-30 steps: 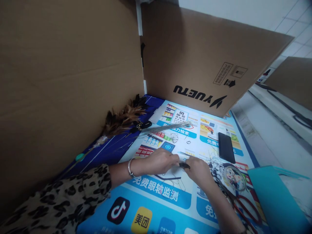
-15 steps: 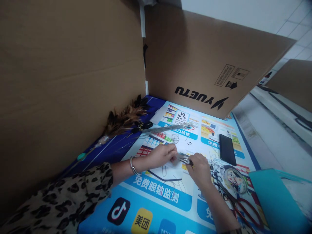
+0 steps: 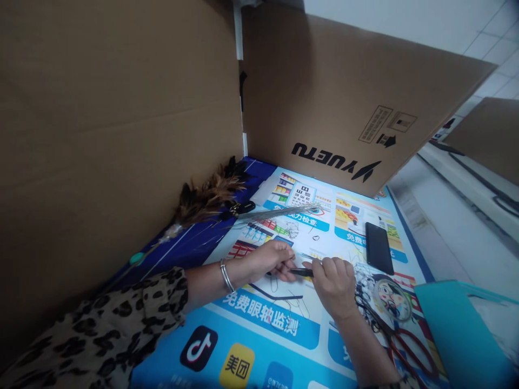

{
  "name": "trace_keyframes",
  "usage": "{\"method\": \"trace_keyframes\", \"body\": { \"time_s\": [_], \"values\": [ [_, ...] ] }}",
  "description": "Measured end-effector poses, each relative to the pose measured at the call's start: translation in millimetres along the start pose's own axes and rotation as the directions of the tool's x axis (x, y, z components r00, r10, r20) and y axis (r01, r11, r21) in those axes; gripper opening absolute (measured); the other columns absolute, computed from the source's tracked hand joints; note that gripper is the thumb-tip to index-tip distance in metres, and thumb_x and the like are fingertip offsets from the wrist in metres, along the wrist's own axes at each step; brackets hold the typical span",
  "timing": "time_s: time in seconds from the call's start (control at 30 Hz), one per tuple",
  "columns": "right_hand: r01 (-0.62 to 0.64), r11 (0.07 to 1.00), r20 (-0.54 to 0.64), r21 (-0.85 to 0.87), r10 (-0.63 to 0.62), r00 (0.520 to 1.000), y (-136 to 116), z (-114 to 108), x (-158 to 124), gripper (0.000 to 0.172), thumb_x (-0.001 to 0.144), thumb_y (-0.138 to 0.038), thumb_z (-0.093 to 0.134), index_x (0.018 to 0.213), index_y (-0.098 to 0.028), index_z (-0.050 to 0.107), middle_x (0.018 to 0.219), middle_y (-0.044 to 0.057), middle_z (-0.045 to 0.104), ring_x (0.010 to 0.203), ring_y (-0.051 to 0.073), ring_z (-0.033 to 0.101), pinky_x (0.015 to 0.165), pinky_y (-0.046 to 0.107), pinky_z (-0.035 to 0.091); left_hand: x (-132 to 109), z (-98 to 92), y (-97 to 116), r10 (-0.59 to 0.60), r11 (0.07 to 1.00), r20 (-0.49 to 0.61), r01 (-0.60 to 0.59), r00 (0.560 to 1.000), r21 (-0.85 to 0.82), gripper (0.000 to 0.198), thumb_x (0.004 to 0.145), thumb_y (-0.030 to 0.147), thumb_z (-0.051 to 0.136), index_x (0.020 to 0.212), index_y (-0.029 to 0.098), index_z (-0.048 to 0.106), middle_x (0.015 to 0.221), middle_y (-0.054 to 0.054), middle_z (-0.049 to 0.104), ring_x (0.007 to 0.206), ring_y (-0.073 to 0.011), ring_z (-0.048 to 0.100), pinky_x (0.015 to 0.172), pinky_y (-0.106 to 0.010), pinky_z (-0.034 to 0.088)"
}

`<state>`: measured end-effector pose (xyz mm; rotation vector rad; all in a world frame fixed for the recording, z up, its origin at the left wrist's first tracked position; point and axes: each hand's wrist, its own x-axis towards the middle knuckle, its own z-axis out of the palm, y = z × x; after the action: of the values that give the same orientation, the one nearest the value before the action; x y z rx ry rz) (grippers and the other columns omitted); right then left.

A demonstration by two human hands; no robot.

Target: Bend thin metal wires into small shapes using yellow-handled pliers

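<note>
Well, pliers [image 3: 302, 272] (dark end leftward) in right grip [image 3: 333, 283]

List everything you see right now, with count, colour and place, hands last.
cardboard panels: 2, brown, standing at left and back
printed sheet: 1, mainly blue and white, under the hands
feather bunch: 1, brown and black, left side
black tag: 1, black, beside the feathers
wire bundle: 1, silver, beyond the left hand
phone: 1, black, right side
scissors: 1, red handles, lower right
round cartoon item: 1, multicoloured, beside the scissors
teal item: 1, teal, right edge, type unclear
tool: 1, dark, in the right hand
left hand: 1, bare, centre
right hand: 1, bare, right of centre
</note>
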<state>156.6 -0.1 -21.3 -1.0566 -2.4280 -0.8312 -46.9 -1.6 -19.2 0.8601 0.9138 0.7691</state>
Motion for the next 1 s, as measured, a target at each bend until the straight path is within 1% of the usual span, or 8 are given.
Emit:
{"method": "trace_keyframes", "body": {
  "time_s": [0.23, 0.4, 0.53, 0.73, 1.0],
  "values": [
    [0.038, 0.998, -0.024, -0.046, -0.039, 0.999, -1.8, -1.5, -1.1, 0.014, 0.082, -0.033, 0.056, 0.087, -0.020, 0.059, 0.070, 0.002, 0.051, 0.073, 0.017, 0.042, 0.071, 0.036, 0.027, -0.8, 2.8, -0.7, -0.042, 0.998, -0.002, 0.042, 0.999, -0.043, 0.036, 0.074, 0.047, 0.057, 0.078, 0.012, 0.052, 0.064, -0.003, 0.061, 0.063, -0.0181, 0.066, 0.055, -0.025, 0.049],
    [0.044, 0.998, -0.025, -0.039, -0.045, 0.999, -2.3, -1.5, -1.8, 0.014, 0.082, -0.034, 0.056, 0.086, -0.020, 0.059, 0.069, 0.002, 0.050, 0.073, 0.017, 0.042, 0.071, 0.036, 0.027, -1.8, 4.0, -1.3, -0.077, 0.995, 0.010, 0.078, 0.997, -0.059, 0.037, 0.073, 0.048, 0.059, 0.077, 0.011, 0.052, 0.062, -0.006, 0.063, 0.064, -0.0201, 0.067, 0.057, -0.026, 0.050],
    [0.054, 0.998, -0.033, -0.034, -0.055, 0.998, -1.9, -1.1, -1.3, 0.014, 0.082, -0.034, 0.056, 0.084, -0.020, 0.058, 0.066, 0.001, 0.049, 0.070, 0.016, 0.041, 0.069, 0.035, 0.026, -2.9, 5.4, -1.0, -0.100, 0.994, 0.019, 0.100, 0.995, -0.039, 0.040, 0.073, 0.050, 0.058, 0.077, 0.011, 0.053, 0.062, -0.009, 0.066, 0.062, -0.0195, 0.066, 0.056, -0.026, 0.049],
    [0.058, 0.998, -0.043, -0.004, -0.058, 0.997, -1.8, -1.0, 0.4, 0.013, 0.081, -0.034, 0.057, 0.081, -0.021, 0.058, 0.064, 0.001, 0.047, 0.068, 0.015, 0.038, 0.067, 0.034, 0.024, -2.6, 5.4, -2.6, -0.096, 0.995, 0.025, 0.096, 0.995, -0.025, 0.039, 0.074, 0.049, 0.056, 0.077, 0.010, 0.054, 0.063, -0.011, 0.067, 0.060, -0.0180, 0.066, 0.055, -0.024, 0.048],
    [0.046, 0.999, -0.045, 0.029, -0.045, 0.998, -2.9, 0.2, 0.4, 0.015, 0.084, -0.033, 0.053, 0.078, -0.020, 0.057, 0.063, 0.001, 0.045, 0.067, 0.014, 0.036, 0.065, 0.033, 0.022, -1.0, 5.2, -5.5, -0.097, 0.995, 0.031, 0.097, 0.995, 0.000, 0.040, 0.076, 0.050, 0.053, 0.078, 0.010, 0.055, 0.064, -0.011, 0.067, 0.058, -0.0169, 0.065, 0.055, -0.025, 0.048]
  ]
}}
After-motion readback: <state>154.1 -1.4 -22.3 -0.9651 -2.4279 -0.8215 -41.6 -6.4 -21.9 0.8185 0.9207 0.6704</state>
